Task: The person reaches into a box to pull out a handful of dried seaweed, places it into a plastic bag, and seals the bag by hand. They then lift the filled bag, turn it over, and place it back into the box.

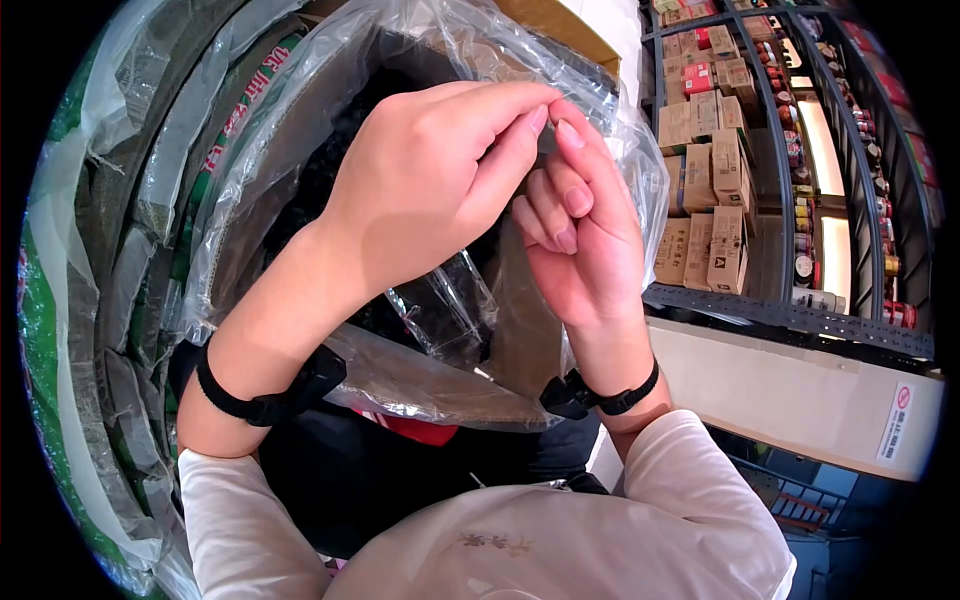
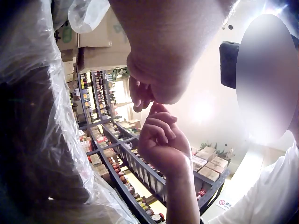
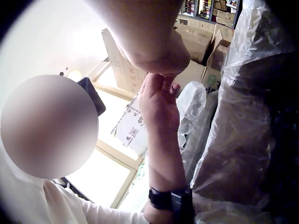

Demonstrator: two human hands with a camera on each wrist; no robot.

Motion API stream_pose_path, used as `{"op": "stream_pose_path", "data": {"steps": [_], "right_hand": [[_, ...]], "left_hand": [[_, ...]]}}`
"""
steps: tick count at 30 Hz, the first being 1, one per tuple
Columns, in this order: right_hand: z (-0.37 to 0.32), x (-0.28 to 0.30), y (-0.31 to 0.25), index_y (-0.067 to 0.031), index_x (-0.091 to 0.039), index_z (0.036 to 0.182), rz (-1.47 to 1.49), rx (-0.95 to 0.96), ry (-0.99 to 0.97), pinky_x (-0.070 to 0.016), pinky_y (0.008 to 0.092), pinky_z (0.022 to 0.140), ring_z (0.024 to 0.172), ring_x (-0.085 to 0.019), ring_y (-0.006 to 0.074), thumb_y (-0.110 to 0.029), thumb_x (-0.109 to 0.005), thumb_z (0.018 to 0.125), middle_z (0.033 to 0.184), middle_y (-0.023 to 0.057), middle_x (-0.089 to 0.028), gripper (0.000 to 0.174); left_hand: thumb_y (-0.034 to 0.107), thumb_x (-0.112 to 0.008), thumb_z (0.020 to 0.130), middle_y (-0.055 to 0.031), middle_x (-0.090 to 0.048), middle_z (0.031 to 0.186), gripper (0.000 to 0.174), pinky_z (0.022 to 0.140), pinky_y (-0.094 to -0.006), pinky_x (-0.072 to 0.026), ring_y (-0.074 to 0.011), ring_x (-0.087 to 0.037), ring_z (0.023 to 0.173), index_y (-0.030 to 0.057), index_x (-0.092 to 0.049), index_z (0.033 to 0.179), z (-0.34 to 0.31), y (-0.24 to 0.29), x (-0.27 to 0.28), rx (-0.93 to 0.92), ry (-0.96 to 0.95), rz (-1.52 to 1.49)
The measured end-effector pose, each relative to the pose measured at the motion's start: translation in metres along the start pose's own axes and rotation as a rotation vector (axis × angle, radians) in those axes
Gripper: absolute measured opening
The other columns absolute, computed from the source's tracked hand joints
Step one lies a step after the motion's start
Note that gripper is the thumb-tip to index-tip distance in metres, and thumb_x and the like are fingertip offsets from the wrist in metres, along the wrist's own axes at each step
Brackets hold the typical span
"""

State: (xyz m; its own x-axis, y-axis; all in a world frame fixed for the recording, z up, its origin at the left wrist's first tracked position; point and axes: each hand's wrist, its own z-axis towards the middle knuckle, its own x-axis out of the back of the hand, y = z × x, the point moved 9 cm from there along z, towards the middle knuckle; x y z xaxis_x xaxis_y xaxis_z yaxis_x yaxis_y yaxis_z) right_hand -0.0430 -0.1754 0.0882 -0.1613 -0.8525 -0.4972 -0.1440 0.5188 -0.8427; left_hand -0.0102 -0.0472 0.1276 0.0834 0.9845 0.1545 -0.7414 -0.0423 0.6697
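Note:
Both hands are raised over a cardboard box (image 1: 535, 330) lined with clear plastic. In the head view my left hand (image 1: 410, 165) comes from the left, its thumb and forefinger brought together at the tips. My right hand (image 1: 600, 230) meets it there palm up, middle and ring fingers curled in toward the palm. The fingertips of both hands come together above the box's far right side; I cannot tell whether something tiny is pinched there. Below them, a clear plastic packet (image 1: 450, 305) lies in the box among dark contents, partly hidden by the left hand and forearm.
Crumpled clear plastic (image 1: 640, 190) hangs over the box's rim. Stacked green and white sacks (image 1: 130, 260) stand close on the left. At right, dark metal shelves (image 1: 790, 310) carry cartons (image 1: 715, 165) and jars (image 1: 803, 240). Each wrist wears a black strap (image 1: 270, 405).

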Motion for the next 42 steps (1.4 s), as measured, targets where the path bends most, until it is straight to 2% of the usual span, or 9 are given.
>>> {"op": "stream_pose_path", "data": {"steps": [4,6,12,18,23,25,31,37,42], "right_hand": [[0.0,0.001,-0.002,-0.0061,-0.063,0.118,-0.026,0.039,0.011,-0.0264,0.021,0.044,0.046,-0.036,0.0044,-0.013,-0.058,0.097,0.06,-0.004,-0.048,0.023],[-0.001,0.0,-0.003,-0.0053,-0.064,0.118,-0.054,0.071,-0.001,-0.0269,0.0206,0.043,0.046,-0.037,0.0042,-0.012,-0.059,0.097,0.06,-0.0036,-0.049,0.023],[-0.001,0.002,-0.008,-0.0023,-0.065,0.115,-0.143,0.171,0.006,-0.0303,0.0177,0.044,0.049,-0.042,0.003,-0.009,-0.062,0.095,0.063,-0.0025,-0.055,0.022],[-0.003,0.003,-0.01,-0.0019,-0.066,0.113,-0.185,0.22,0.002,-0.0315,0.0167,0.044,0.051,-0.045,0.0025,-0.007,-0.063,0.094,0.064,-0.0025,-0.056,0.02],[-0.003,-0.002,-0.007,-0.0038,-0.066,0.114,-0.111,0.204,-0.064,-0.0305,0.018,0.044,0.049,-0.042,0.0029,-0.009,-0.061,0.095,0.062,-0.0028,-0.054,0.02],[-0.004,-0.004,-0.003,-0.008,-0.067,0.115,-0.039,0.138,-0.091,-0.0277,0.0198,0.043,0.045,-0.037,0.0033,-0.012,-0.058,0.097,0.058,-0.0037,-0.051,0.02],[-0.008,-0.008,0.001,-0.0143,-0.066,0.117,0.041,0.03,-0.071,-0.0237,0.0209,0.043,0.041,-0.033,0.0042,-0.016,-0.054,0.099,0.055,-0.0061,-0.044,0.021],[-0.015,-0.018,0.006,-0.0148,-0.064,0.121,0.23,-0.092,-0.153,-0.0237,0.0207,0.042,0.04,-0.031,0.0042,-0.017,-0.052,0.1,0.053,-0.0067,-0.04,0.024],[-0.017,-0.019,0.0,-0.0143,-0.063,0.121,0.137,-0.071,-0.139,-0.024,0.0205,0.041,0.039,-0.03,0.0046,-0.017,-0.052,0.1,0.053,-0.0071,-0.04,0.024]], "left_hand": [[0.009,-0.063,0.092,-0.0129,-0.073,0.091,0.019,0.069,-0.0252,-0.0539,-0.0161,-0.07,0.078,-0.0001,-0.07,0.108,-0.001,-0.005,-0.002,0.076,-0.014,-0.059],[0.01,-0.063,0.093,-0.0106,-0.073,0.089,0.019,0.069,-0.0246,-0.0537,-0.0126,-0.069,0.079,-0.0006,-0.07,0.107,-0.002,-0.015,-0.006,0.251,-0.092,-0.148],[0.01,-0.064,0.093,-0.0081,-0.073,0.088,0.019,0.068,-0.0222,-0.053,-0.0092,-0.068,0.078,-0.0018,-0.07,0.106,-0.005,-0.022,-0.009,0.417,-0.16,-0.266],[0.009,-0.066,0.091,-0.0066,-0.072,0.085,0.017,0.068,-0.022,-0.0533,-0.009,-0.067,0.076,-0.0023,-0.071,0.104,-0.008,-0.03,-0.012,0.46,-0.145,-0.388],[0.007,-0.067,0.09,-0.0063,-0.072,0.084,0.017,0.068,-0.0213,-0.0532,-0.0085,-0.067,0.075,-0.0024,-0.071,0.103,-0.005,-0.018,-0.009,0.443,-0.12,-0.464],[0.007,-0.067,0.09,-0.0062,-0.072,0.084,0.017,0.067,-0.021,-0.053,-0.0083,-0.067,0.075,-0.0025,-0.071,0.103,-0.004,-0.014,-0.009,0.433,-0.108,-0.507],[0.006,-0.067,0.09,-0.0059,-0.072,0.083,0.016,0.067,-0.021,-0.053,-0.0081,-0.067,0.074,-0.0026,-0.071,0.103,-0.005,-0.012,-0.008,0.431,-0.084,-0.571],[0.006,-0.067,0.089,-0.007,-0.072,0.082,0.014,0.066,-0.0221,-0.0541,-0.0095,-0.068,0.073,-0.0017,-0.072,0.101,-0.002,-0.005,-0.002,0.275,-0.048,-0.438],[0.006,-0.067,0.09,-0.0077,-0.073,0.083,0.015,0.066,-0.0226,-0.0548,-0.0107,-0.069,0.073,-0.0019,-0.072,0.101,0.0,-0.001,0.001,0.245,-0.066,-0.374]]}}
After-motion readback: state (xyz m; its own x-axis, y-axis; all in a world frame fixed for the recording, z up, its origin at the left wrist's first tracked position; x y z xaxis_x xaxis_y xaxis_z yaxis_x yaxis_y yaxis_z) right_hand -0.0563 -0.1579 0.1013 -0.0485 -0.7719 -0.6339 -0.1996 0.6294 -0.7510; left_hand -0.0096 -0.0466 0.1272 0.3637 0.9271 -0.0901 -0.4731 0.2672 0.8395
